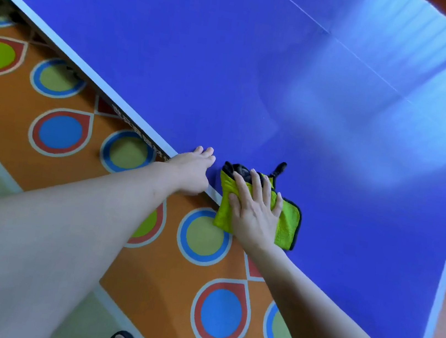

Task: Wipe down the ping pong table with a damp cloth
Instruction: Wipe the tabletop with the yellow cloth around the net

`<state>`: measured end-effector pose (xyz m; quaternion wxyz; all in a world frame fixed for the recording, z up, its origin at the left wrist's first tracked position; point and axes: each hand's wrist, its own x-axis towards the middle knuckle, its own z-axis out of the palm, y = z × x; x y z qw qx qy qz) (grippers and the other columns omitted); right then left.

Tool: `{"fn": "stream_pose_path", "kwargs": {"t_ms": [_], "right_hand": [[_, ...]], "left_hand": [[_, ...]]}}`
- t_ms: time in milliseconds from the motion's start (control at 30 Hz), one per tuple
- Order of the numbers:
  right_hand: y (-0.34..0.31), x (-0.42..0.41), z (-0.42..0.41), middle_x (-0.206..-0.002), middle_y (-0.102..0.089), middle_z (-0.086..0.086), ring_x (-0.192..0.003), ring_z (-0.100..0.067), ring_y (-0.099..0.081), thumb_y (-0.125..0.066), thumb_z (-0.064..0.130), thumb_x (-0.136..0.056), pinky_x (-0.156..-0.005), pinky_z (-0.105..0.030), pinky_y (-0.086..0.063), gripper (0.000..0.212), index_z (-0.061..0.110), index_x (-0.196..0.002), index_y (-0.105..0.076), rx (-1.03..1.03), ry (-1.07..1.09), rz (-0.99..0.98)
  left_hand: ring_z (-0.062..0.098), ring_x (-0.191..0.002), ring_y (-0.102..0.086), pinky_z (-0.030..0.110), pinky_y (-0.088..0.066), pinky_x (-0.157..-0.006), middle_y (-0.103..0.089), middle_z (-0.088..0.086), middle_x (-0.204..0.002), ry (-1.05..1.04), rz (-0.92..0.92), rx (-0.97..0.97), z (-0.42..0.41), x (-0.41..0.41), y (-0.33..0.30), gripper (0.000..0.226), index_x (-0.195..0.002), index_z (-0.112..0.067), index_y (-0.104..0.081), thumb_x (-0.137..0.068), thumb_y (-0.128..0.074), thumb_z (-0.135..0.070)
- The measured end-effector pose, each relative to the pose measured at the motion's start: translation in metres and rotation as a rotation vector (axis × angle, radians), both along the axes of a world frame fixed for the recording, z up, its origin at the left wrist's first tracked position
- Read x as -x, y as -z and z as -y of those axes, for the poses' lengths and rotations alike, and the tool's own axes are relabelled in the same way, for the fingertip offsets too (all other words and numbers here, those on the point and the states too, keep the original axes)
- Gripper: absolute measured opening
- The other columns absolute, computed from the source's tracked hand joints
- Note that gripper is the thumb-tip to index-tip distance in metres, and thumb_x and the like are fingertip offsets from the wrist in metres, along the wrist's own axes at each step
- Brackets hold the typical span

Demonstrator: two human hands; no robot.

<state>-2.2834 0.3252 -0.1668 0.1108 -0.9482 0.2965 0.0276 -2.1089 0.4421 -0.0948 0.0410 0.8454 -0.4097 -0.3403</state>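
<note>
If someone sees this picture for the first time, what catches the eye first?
The big blue table fills the upper right. At its near edge the right hand presses flat on a bright yellow-green cloth, the left hand beside it. Below lies an orange floor with coloured circles.

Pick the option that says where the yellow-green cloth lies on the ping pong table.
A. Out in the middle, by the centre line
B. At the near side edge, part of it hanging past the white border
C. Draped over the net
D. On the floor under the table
B: the right hand presses flat on the cloth, which overhangs the white edge of the ping pong table.
</note>
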Motion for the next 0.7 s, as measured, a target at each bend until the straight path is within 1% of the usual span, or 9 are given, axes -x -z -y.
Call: {"fn": "stream_pose_path", "kwargs": {"t_ms": [67, 133, 233, 300, 400, 500, 600, 700], "right_hand": [[-0.002, -0.003, 0.003, -0.173, -0.022, 0.009, -0.161, -0.019, -0.005, -0.022, 0.058, -0.106, -0.127, -0.057, -0.006, 0.053, 0.048, -0.158, -0.030, -0.006, -0.001, 0.004], [-0.002, -0.007, 0.008, -0.173, -0.021, 0.010, -0.161, -0.018, -0.004, -0.022, 0.057, -0.107, -0.127, -0.057, -0.006, 0.052, 0.048, -0.158, -0.030, -0.011, -0.003, 0.010], [0.001, -0.031, 0.031, -0.173, -0.018, 0.010, -0.161, -0.017, -0.002, -0.025, 0.056, -0.110, -0.127, -0.056, -0.005, 0.050, 0.047, -0.159, -0.030, -0.011, 0.016, 0.006], [0.001, -0.059, 0.058, -0.174, -0.017, 0.010, -0.161, -0.016, -0.001, -0.028, 0.055, -0.111, -0.127, -0.056, -0.005, 0.050, 0.046, -0.160, -0.030, -0.021, 0.025, 0.003], [0.001, -0.104, 0.100, -0.174, -0.017, 0.009, -0.161, -0.016, -0.002, -0.031, 0.052, -0.111, -0.126, -0.056, -0.006, 0.049, 0.046, -0.159, -0.031, -0.025, 0.059, 0.015], [0.001, -0.143, 0.139, -0.173, -0.018, 0.009, -0.161, -0.016, -0.004, -0.032, 0.050, -0.110, -0.126, -0.057, -0.006, 0.048, 0.046, -0.159, -0.032, -0.028, 0.097, 0.024], [0.002, -0.182, 0.178, -0.173, -0.019, 0.009, -0.161, -0.016, -0.004, -0.032, 0.050, -0.110, -0.126, -0.057, -0.007, 0.048, 0.046, -0.158, -0.032, -0.027, 0.107, 0.029], [0.001, -0.221, 0.218, -0.173, -0.019, 0.008, -0.161, -0.017, -0.004, -0.031, 0.049, -0.110, -0.126, -0.059, -0.006, 0.047, 0.047, -0.157, -0.032, -0.045, 0.095, 0.036]], "left_hand": [[0.017, -0.153, -0.010, 0.036, -0.025, -0.119, -0.009, -0.005, -0.167, -0.021, 0.017, 0.052, -0.005, -0.009, 0.002, 0.073, -0.159, -0.017, -0.020, -0.089, -0.036, -0.005], [0.019, -0.150, -0.024, 0.037, -0.030, -0.118, -0.021, -0.008, -0.164, -0.082, 0.041, 0.100, -0.012, -0.018, 0.005, 0.068, -0.156, -0.021, -0.029, -0.090, -0.037, -0.007], [0.016, -0.146, -0.031, 0.037, -0.032, -0.117, -0.026, -0.012, -0.162, -0.099, 0.104, 0.121, -0.018, -0.031, 0.010, 0.066, -0.154, -0.026, -0.033, -0.091, -0.038, -0.008], [0.013, -0.147, -0.029, 0.036, -0.027, -0.118, -0.025, -0.012, -0.162, -0.094, 0.149, 0.121, -0.018, -0.045, 0.010, 0.066, -0.155, -0.026, -0.032, -0.092, -0.038, -0.008], [0.009, -0.150, -0.020, 0.034, -0.021, -0.121, -0.021, -0.009, -0.164, -0.117, 0.188, 0.134, -0.009, -0.068, 0.013, 0.068, -0.157, -0.023, -0.027, -0.092, -0.037, -0.007], [0.010, -0.152, -0.014, 0.034, -0.016, -0.122, -0.017, -0.006, -0.166, -0.075, 0.245, 0.120, 0.014, -0.092, 0.021, 0.068, -0.157, -0.021, -0.025, -0.092, -0.037, -0.008], [0.011, -0.153, -0.011, 0.038, -0.010, -0.124, -0.016, -0.007, -0.166, -0.091, 0.315, 0.097, 0.043, -0.119, 0.021, 0.065, -0.156, -0.021, -0.025, -0.093, -0.036, -0.008], [0.013, -0.153, -0.010, 0.045, -0.006, -0.124, -0.012, -0.007, -0.166, -0.112, 0.350, -0.018, 0.067, -0.141, 0.021, 0.064, -0.156, -0.020, -0.024, -0.094, -0.036, -0.008]]}}
